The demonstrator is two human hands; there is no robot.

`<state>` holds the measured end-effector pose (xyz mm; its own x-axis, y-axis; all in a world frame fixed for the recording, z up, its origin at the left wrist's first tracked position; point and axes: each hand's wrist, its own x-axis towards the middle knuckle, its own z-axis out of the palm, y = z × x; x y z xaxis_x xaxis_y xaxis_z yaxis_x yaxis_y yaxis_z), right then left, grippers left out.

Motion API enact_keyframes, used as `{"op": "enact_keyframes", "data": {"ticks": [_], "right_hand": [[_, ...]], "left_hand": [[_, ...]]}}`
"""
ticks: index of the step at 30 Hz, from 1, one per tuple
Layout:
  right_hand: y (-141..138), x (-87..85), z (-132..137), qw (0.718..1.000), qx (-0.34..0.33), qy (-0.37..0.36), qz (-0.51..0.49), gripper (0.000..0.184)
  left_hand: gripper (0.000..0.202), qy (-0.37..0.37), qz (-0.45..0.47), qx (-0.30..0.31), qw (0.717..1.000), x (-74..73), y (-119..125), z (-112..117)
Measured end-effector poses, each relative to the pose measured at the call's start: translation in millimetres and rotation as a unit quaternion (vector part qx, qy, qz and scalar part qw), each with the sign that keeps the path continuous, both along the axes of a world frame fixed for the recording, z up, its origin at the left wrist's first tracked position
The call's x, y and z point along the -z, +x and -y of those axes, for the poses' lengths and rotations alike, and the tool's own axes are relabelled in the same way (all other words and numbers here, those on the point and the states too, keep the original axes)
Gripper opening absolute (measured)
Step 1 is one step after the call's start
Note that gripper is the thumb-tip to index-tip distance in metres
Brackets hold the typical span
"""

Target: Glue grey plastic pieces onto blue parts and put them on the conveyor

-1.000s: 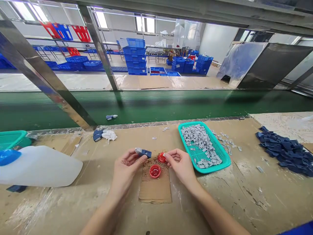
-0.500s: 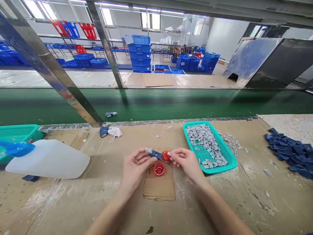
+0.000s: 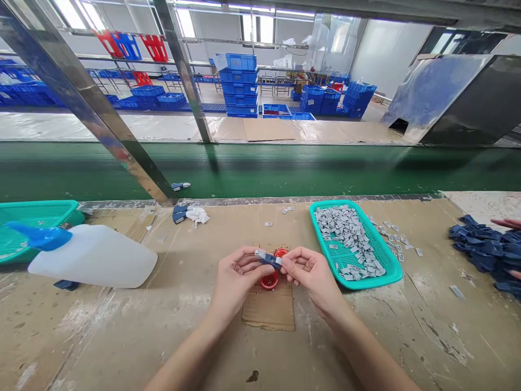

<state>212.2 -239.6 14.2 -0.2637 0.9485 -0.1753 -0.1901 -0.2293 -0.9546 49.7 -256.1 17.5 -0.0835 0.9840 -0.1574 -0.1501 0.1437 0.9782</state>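
My left hand (image 3: pixel 238 277) pinches a small blue plastic piece (image 3: pixel 268 259) with a grey end, held just above a strip of cardboard (image 3: pixel 269 309). My right hand (image 3: pixel 311 274) is closed beside it, its fingertips touching the piece's right end and pinching a small grey part there. Two red caps (image 3: pixel 270 281) sit on the cardboard under and behind my fingers, with fine brown bits scattered around them.
A teal tray (image 3: pixel 388 274) of several small grey parts stands to the right, with loose ones beside it. Dark blue pieces (image 3: pixel 484 250) are heaped at far right, where another person's fingers (image 3: pixel 507 223) show. A white jug (image 3: pixel 93 263) with a blue spout lies left, beside a teal basket (image 3: pixel 28 217). A green conveyor belt (image 3: pixel 260 168) runs behind.
My hands have come together: the right hand left the red cap and now meets the blue piece held by the left. The view shifted slightly, bringing another person's fingers into view at far right.
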Motion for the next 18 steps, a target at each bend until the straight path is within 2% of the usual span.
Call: {"op": "enact_keyframes", "data": {"ticks": [3, 8, 11, 15, 18], "right_hand": [[1, -0.8, 0, 1.0, -0.024, 0.0, 0.019, 0.032], [4, -0.5, 3, 0.995, -0.09, -0.043, 0.033, 0.036], [3, 0.8, 7, 0.994, -0.098, -0.032, 0.037, 0.036], [4, -0.4, 17, 0.995, -0.097, -0.007, 0.032, 0.037], [12, -3.3, 18, 0.994, -0.104, 0.015, 0.036, 0.032]], "left_hand": [[0.029, 0.003, -0.01, 0.009, 1.0, -0.1, 1, 2], [0.025, 0.014, -0.01, 0.035, 0.999, 4.3, 3, 5], [0.028, 0.013, 0.005, 0.04, 0.999, 3.3, 6, 9], [0.037, 0.021, 0.015, 0.088, 0.996, -9.2, 10, 21], [0.039, 0.081, -0.036, 0.136, 0.987, -21.5, 11, 24]]}}
